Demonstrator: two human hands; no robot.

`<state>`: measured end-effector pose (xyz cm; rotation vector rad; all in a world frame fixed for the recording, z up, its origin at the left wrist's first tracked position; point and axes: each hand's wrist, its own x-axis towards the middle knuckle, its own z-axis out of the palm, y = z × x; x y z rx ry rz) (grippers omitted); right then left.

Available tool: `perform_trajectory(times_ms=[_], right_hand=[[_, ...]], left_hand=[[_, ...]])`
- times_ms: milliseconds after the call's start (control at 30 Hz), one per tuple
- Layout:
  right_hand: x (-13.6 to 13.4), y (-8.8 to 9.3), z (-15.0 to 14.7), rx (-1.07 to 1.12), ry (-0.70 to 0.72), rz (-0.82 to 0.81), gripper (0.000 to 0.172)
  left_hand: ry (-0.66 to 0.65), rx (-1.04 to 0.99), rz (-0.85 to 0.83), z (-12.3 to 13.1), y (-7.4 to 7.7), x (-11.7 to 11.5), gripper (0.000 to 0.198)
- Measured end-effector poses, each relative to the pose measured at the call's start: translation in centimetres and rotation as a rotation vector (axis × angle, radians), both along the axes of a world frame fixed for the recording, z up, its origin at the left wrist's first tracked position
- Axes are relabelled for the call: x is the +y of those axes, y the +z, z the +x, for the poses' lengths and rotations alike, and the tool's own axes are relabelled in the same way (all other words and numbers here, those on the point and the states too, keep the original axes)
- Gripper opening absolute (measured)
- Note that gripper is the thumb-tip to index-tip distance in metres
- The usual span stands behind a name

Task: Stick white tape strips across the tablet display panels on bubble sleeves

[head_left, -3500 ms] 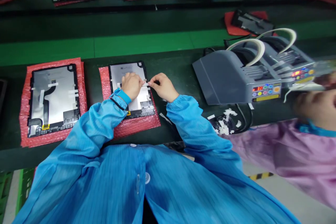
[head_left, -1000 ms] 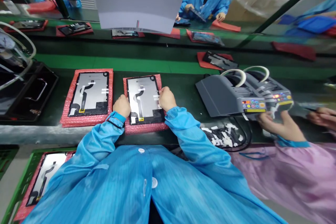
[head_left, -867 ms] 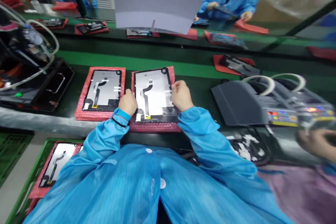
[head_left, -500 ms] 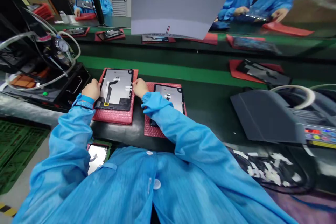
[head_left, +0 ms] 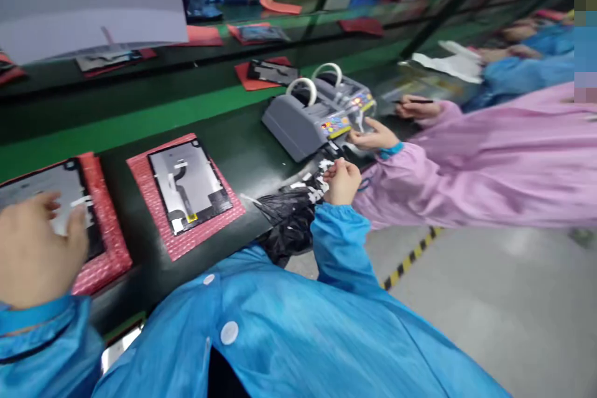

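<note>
My left hand (head_left: 40,242) hovers over the left tablet screen panel (head_left: 56,183), its thumb and fingers apart and nothing held in them. Whether it touches the panel I cannot tell. Under this panel lies a red bubble-wrap sheet (head_left: 109,233). A second tablet panel (head_left: 198,177), with a dark flex cable and white tape pieces, rests on another red bubble-wrap sheet (head_left: 180,252). Far to the right, my right hand (head_left: 344,180) has its fingertips pinched together beside a black plastic bag (head_left: 286,205) with white scraps on it. Anything between those fingertips is too small to make out.
Two grey tape dispensers (head_left: 298,127) stand behind the bag. At right, a co-worker in a pink sleeve (head_left: 420,183) reaches to them with one hand (head_left: 375,137). More panels on red sheets (head_left: 265,74) lie along the far belt. A monitor back (head_left: 93,0) blocks the upper left.
The view has swung right. My right hand has left the left panel's edge and gone right to the black bag. My left hand has come off its panel edge, fingers now spread.
</note>
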<state>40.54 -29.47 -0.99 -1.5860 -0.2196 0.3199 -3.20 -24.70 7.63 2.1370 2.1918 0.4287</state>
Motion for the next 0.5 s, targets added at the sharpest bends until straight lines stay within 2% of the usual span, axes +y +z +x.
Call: perform_trajectory(times_ms=[33, 100, 200, 300, 400, 500], right_hand=[[-0.2, -0.1, 1.4, 0.055, -0.035, 0.001, 0.029], [0.4, -0.2, 3.2, 0.152, 0.014, 0.009, 0.031], [2.1, -0.4, 4.1, 0.183, 0.111, 0.051, 0.028], [3.1, -0.9, 4.5, 0.023, 0.043, 0.076, 0.022], [2.5, -1.6, 4.9, -0.156, -0.081, 0.092, 0.019], [1.6, -1.9, 4.9, -0.126, -0.088, 0.140, 0.018]], left_hand=[[-0.101, 0.006, 0.053, 2.5, -0.3, 0.0, 0.054], [-0.307, 0.008, 0.089, 7.2, -1.2, 0.2, 0.049], [-0.488, 0.011, 0.050, 11.4, -3.4, 1.0, 0.040], [-0.547, -0.006, 0.051, 12.2, -5.4, 1.9, 0.036], [-0.546, -0.024, 0.064, 11.8, -6.6, 2.6, 0.034], [-0.512, -0.019, 0.067, 11.4, -7.5, 3.2, 0.030]])
